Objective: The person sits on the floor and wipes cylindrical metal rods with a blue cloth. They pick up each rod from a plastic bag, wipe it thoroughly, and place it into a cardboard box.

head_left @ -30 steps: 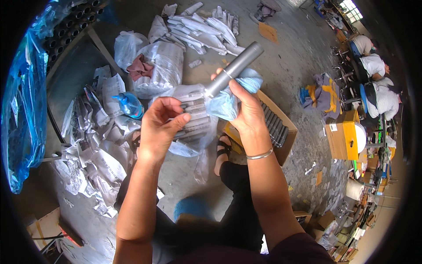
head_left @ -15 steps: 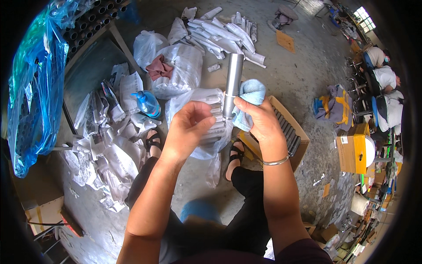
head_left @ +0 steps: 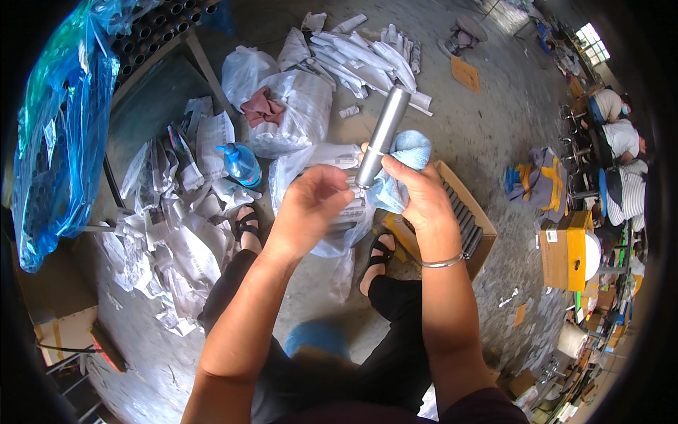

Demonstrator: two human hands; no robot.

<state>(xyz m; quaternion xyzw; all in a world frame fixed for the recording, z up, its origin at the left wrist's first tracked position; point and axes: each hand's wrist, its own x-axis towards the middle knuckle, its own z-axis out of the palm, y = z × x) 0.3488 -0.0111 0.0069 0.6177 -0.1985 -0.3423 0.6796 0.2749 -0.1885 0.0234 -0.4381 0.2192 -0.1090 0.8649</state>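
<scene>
My right hand (head_left: pixel 428 198) is closed round a shiny metal tube (head_left: pixel 385 127) and a light blue cloth (head_left: pixel 412 150) pressed against its lower part. The tube slants, its upper end leaning to the right. Just left of the tube's lower end is my left hand (head_left: pixel 305 212), fingers curved and thumb apart, with nothing visible between them; it is slightly blurred. Beneath the hands lies a clear plastic bag (head_left: pixel 335 246) with several metal tubes, partly hidden. An open cardboard box (head_left: pixel 484 225) beside my right wrist holds rows of dark grey tubes (head_left: pixel 462 214).
Crumpled paper (head_left: pixel 187 261) covers the floor at left, near a blue pump bottle (head_left: pixel 241 166). Ahead are a stuffed plastic bag (head_left: pixel 300 109) with a brown-red cloth (head_left: pixel 262 106) and paper wrappings (head_left: pixel 367 56). A blue-sheeted rack (head_left: pixel 67 155) stands left. People sit far right.
The tube has tilted further, its upper end moving right. My left hand has shifted slightly, staying near the tube's lower end. The whole view has turned a little.
</scene>
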